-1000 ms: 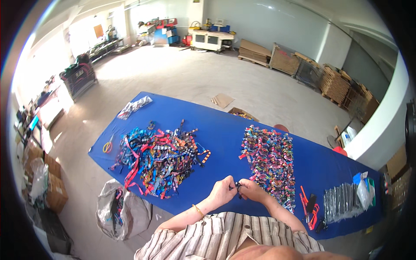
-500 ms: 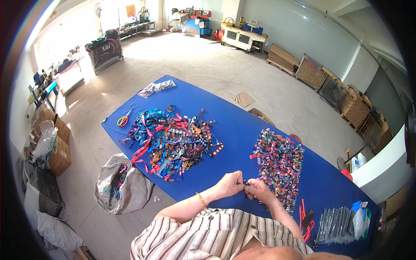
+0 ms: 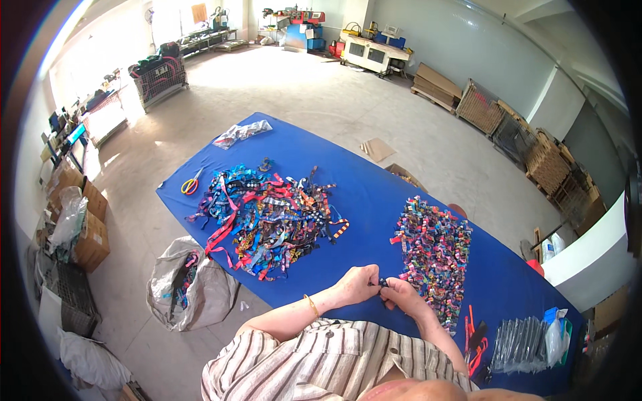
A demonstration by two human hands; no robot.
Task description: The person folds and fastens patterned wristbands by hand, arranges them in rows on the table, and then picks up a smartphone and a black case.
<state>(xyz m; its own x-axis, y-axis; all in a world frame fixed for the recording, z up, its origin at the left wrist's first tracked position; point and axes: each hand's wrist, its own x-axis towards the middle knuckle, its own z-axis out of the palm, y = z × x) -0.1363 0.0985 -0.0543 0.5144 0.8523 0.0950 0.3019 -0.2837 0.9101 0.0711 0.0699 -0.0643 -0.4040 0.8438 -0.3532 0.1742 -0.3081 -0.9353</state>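
Head view, small dark strip [image 3: 383, 283], mostly hidden, pattern unclear, pinched by left hand [image 3: 359, 285] and right hand [image 3: 406, 297]

Bare and slanting, the left forearm [image 3: 281, 321] reached up and inward from the lower edge, running through a nearly straight left wrist [image 3: 322, 301] into the left hand [image 3: 360, 285], knuckles bent and fingers curled in tight! Right across from it, just beside, sat the right hand [image 3: 404, 296], thumb and fingers drawn together in a pinch, the exact meeting of the tips too small to make out! And below, the right forearm [image 3: 441, 334] angled in from the lower right, both arms converging on that tight grip!
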